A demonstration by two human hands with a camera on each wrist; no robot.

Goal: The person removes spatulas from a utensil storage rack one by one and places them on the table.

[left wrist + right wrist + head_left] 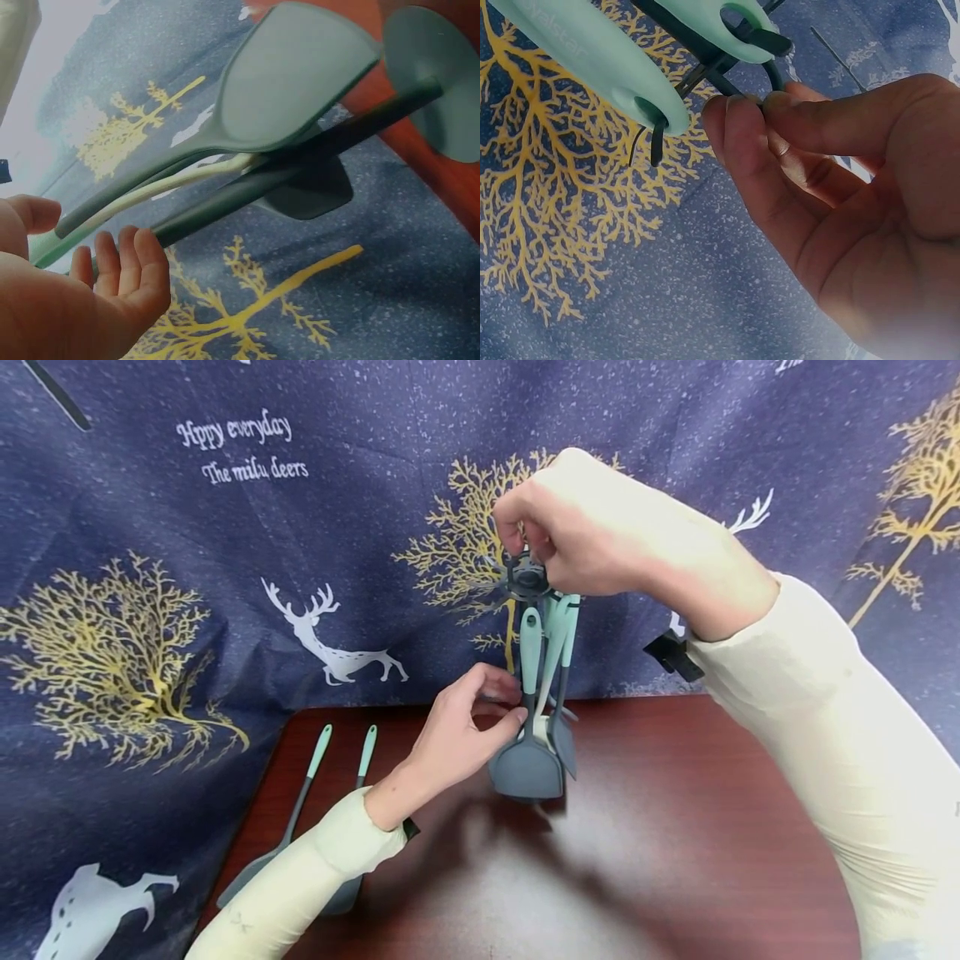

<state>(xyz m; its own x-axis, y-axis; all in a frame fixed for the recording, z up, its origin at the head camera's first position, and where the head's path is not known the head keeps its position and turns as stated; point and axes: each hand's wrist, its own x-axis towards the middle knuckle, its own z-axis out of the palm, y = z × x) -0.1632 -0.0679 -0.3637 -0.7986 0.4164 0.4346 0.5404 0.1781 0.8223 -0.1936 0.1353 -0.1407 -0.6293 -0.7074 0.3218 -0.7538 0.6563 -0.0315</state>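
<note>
Right hand [588,527] pinches the rack [528,580], presumably steadying it; left hand [463,727], digits apart, flanks 1 turner [527,768] hanging below right hand.

Here's the right arm [817,702], raised high, the right hand [588,527] tipping downward, thumb and fingertips pinching! Lower, the left arm [315,864] slants up, the left hand [467,727] gently curved, thumb apart from fingers whose exact contact is hard to call.
</note>
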